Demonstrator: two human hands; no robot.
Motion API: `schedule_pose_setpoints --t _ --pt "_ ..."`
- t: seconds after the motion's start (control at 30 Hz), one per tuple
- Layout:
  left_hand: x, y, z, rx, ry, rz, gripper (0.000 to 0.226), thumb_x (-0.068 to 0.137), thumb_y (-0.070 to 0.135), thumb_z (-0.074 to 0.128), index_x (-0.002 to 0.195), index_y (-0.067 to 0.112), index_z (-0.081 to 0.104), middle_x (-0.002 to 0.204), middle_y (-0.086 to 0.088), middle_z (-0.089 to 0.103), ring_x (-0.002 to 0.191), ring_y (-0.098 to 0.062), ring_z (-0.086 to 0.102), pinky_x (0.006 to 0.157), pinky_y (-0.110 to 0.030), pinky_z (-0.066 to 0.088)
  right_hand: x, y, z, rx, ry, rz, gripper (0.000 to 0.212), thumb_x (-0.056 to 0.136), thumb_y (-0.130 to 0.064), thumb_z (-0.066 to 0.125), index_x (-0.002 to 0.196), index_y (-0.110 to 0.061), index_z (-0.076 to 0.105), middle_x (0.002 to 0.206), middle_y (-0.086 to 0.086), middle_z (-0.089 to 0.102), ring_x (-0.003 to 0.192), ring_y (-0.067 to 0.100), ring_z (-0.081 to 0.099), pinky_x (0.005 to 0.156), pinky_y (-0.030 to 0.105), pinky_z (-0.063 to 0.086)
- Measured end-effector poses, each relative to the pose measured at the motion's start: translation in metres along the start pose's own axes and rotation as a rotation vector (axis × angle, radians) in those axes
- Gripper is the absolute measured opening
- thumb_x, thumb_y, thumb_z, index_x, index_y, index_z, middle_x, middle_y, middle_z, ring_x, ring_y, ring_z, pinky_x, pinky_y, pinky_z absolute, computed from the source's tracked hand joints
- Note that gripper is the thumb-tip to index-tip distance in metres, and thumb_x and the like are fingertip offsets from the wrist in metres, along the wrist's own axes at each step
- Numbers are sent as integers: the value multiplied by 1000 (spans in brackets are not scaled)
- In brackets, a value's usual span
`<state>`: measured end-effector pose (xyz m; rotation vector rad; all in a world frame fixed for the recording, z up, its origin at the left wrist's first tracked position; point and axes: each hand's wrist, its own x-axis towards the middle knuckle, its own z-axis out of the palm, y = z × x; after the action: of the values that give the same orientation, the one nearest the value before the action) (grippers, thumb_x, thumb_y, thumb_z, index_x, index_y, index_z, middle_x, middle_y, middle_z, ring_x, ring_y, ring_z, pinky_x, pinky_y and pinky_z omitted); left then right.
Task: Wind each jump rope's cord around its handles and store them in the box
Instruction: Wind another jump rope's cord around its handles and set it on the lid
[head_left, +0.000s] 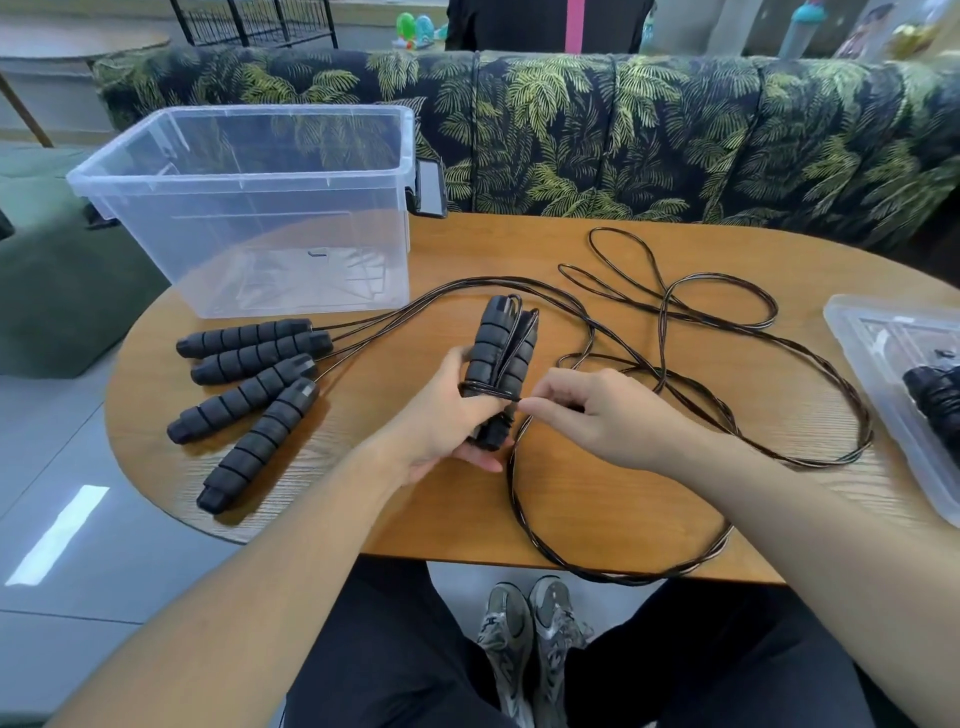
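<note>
While the left hand (441, 415) clasps the paired foam handles (501, 358) upright above the surface (571, 499), the right hand (587, 410) pinches the thin, springy cord (522, 519), best taken close to the wraps, probably slippery.

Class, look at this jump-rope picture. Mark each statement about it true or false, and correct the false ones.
1. The clear plastic storage box holds wound ropes. False: no rope lies in it.
2. The left hand grips a pair of black foam handles. True.
3. The right hand lies flat on the oval wooden table. False: it pinches the thin black cord.
4. Four more black foam handles lie beside the box. True.
</note>
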<state>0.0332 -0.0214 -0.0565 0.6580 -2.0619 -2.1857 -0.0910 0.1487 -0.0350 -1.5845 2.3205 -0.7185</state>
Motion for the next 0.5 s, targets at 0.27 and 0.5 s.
schedule_pose_setpoints --t 0.27,0.5 --pt "1 -11 -2 -197 -42 -5 35 95 0 63 128 8 53 97 -14 73 79 -26 74 54 -31 58 -1 15 1 59 -135 25 19 103 -49 41 100 -46 60 71 3 63 61 15 54 64 38 48" --pt "0 -18 -15 -331 -199 26 33 100 3 54 132 8 54 123 -15 70 103 -33 70 71 -37 60 7 19 10 30 -114 123 37 98 -63 35 78 -39 54 67 -9 56 69 8 54 74 39 51"
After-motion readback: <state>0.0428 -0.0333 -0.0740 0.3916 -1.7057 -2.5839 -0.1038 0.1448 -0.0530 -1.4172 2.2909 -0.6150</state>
